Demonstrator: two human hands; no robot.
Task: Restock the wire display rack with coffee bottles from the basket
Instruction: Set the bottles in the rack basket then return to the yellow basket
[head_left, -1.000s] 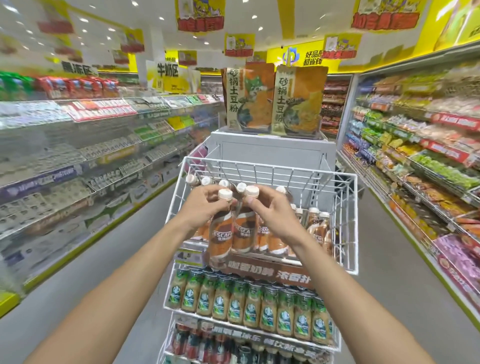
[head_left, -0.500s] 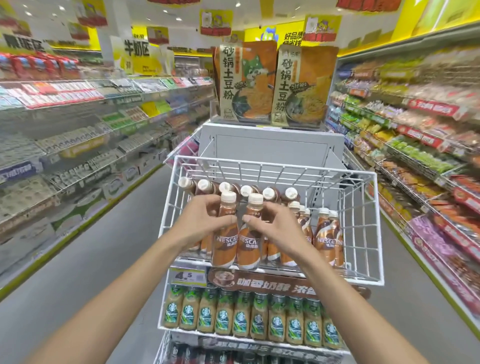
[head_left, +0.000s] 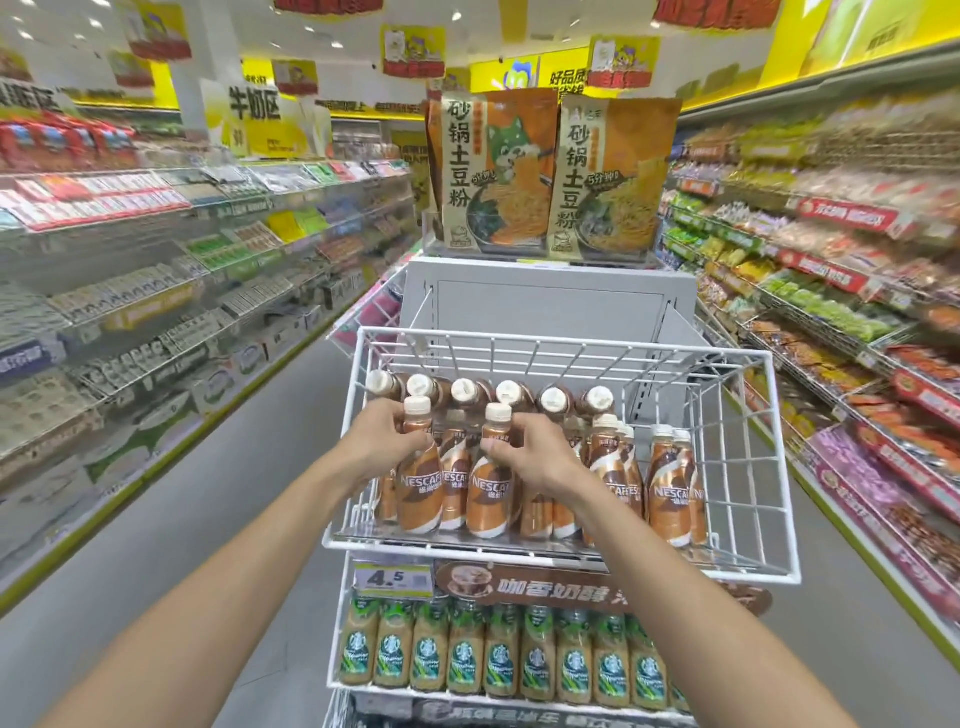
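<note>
- left bottle (head_left: 420, 488) and right bottle (head_left: 488, 499) are upright at the front left of the wire display rack's (head_left: 519, 555) top tier.
- the left hand (head_left: 387, 441) and right hand (head_left: 537, 454) each have fingers curled round a neck, under the cap.
- they look full, weighty and slick, so the neck seems the surest hold.
- open room lies to the right, by the side wires.

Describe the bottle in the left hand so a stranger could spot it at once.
Mid-aisle stands a white wire rack; look at its top shelf of brown Nescafé bottles. Near the front row's left end is the bottle, its neck gripped by the left hand. The next bottle is gripped by the right hand; the rest go untouched.
</note>
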